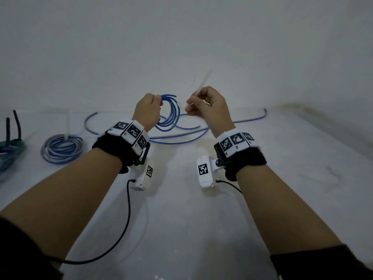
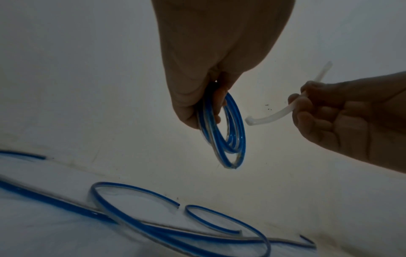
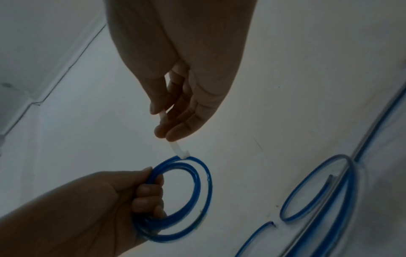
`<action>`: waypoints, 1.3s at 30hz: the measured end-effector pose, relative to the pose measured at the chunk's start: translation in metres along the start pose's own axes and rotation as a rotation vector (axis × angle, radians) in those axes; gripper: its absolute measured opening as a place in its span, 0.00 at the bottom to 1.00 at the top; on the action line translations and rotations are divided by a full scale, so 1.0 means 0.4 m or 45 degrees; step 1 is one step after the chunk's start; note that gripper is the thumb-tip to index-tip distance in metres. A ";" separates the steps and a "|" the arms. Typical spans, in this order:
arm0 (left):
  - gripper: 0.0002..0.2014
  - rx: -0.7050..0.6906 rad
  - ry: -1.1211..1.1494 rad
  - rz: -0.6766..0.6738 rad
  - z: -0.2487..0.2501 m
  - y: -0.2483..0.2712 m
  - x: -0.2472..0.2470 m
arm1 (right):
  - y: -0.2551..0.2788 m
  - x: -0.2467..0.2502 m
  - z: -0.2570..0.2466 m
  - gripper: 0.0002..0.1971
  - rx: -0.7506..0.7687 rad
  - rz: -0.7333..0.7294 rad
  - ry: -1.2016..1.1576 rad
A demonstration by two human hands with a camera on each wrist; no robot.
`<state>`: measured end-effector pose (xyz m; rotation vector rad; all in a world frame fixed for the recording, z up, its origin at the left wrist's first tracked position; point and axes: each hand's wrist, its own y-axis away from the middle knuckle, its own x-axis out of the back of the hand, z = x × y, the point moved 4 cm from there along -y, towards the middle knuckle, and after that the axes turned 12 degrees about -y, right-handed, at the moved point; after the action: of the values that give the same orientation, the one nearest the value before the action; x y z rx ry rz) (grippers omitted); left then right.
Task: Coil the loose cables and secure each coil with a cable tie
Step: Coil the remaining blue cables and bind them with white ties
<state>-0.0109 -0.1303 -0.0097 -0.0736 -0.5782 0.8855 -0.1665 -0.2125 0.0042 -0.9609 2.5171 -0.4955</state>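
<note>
Head view: left hand (image 1: 148,110) grips blue coil (image 1: 171,114); right hand (image 1: 210,107) pinches cable tie (image 2: 270,118) just beside coil. Tying step; next, likely thread tie through coil.

The left hand (image 1: 147,110) holds a coil (image 1: 171,114) above the floor (image 1: 181,219), with the right hand (image 1: 210,108) and its tie (image 2: 270,117) just right; loose cables (image 1: 181,134) lie beneath, a tied coil (image 1: 61,148) far left

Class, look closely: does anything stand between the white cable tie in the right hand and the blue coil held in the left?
Nothing visible does. The right hand pinches the cable tie; open air separates its head from the blue coil gripped by the left hand.
</note>
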 end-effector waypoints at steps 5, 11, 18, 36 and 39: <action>0.13 0.013 0.042 0.042 -0.024 -0.026 0.027 | -0.010 -0.055 0.043 0.04 -0.019 -0.086 -0.054; 0.13 -0.043 0.098 -0.014 -0.024 -0.025 0.014 | -0.015 -0.061 0.076 0.04 -0.007 -0.122 -0.014; 0.14 -0.210 -0.047 -0.093 -0.002 -0.015 -0.010 | -0.015 -0.048 0.091 0.05 0.048 -0.083 -0.068; 0.12 -0.435 -0.335 -0.063 -0.007 -0.002 0.028 | 0.001 -0.073 0.083 0.06 0.094 -0.233 -0.076; 0.13 -0.465 -0.346 -0.069 -0.013 0.001 0.032 | 0.002 -0.077 0.085 0.06 0.086 -0.252 -0.079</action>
<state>-0.0024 -0.1194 -0.0084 -0.2698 -0.9887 0.7331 -0.1295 -0.1969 -0.0182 -1.1872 2.3472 -0.5958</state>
